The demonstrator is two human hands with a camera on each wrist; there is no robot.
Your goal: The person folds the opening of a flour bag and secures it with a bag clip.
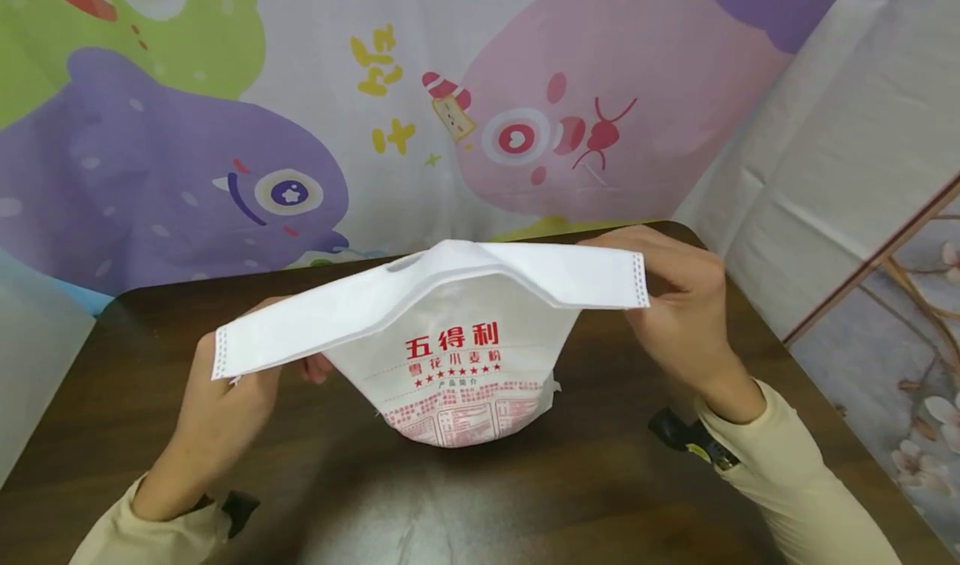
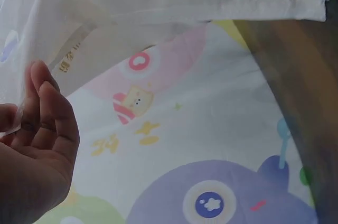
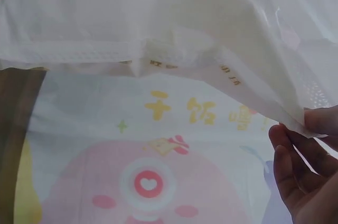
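Observation:
A white flour bag (image 1: 457, 369) with red printed characters hangs between my hands over the table in the head view. Its upper edge is a wide white folded band (image 1: 322, 319) with stitched ends, bent upward in the middle. My left hand (image 1: 225, 407) holds the left end, its thumb and fingers partly behind the band. At the right end, my right hand (image 1: 682, 311) grips the fabric, most fingertips hidden. In the right wrist view, the thumb and fingers pinch a corner of the bag (image 3: 158, 12). The left wrist view shows my left fingers (image 2: 55, 113) curled at its edge.
A dark wooden table (image 1: 600, 482) lies below the bag. Behind it hangs a cloth (image 1: 390, 190) with cartoon animals. At the right stands a panel with a flower pattern (image 1: 915, 365). Each wrist wears a dark strap (image 1: 686, 436).

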